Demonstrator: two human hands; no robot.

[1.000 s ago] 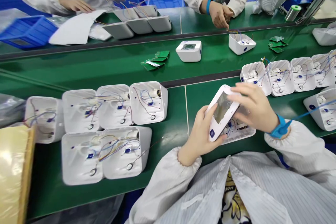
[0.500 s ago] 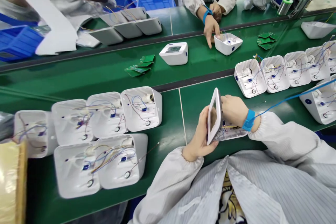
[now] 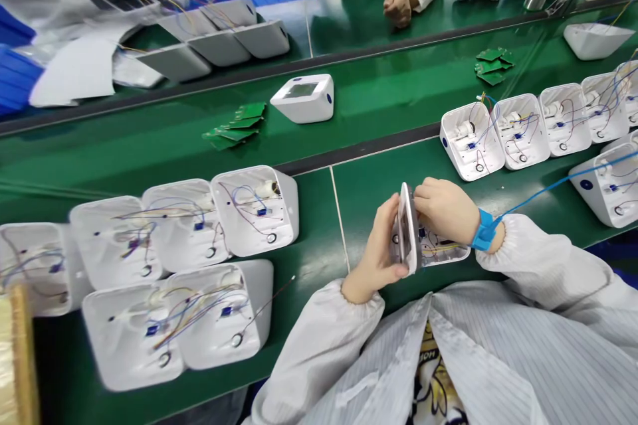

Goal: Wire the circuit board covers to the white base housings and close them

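My left hand (image 3: 373, 254) grips a white front cover with a screen window (image 3: 409, 229), held nearly upright with its edge toward me. Behind that cover, the fingers of my right hand (image 3: 444, 209) are bent close together against its back side; what they pinch is hidden. A blue wrist strap (image 3: 483, 229) with a cord circles my right wrist. Beneath both hands lies an open white housing (image 3: 451, 254) with coloured wires inside, partly covered by the cover and my right hand.
Open white housings with wires (image 3: 256, 212) stand in rows at left, and more (image 3: 521, 133) at right. On the green belt are a closed white device (image 3: 304, 99) and green circuit boards (image 3: 239, 125). Co-workers sit opposite, one with a hand (image 3: 399, 6) on the far table.
The cover in my left hand has tilted more edge-on and dropped slightly. My right hand stays behind it. Across the belt, the co-worker's hand and the white housing it touched have left the belt.
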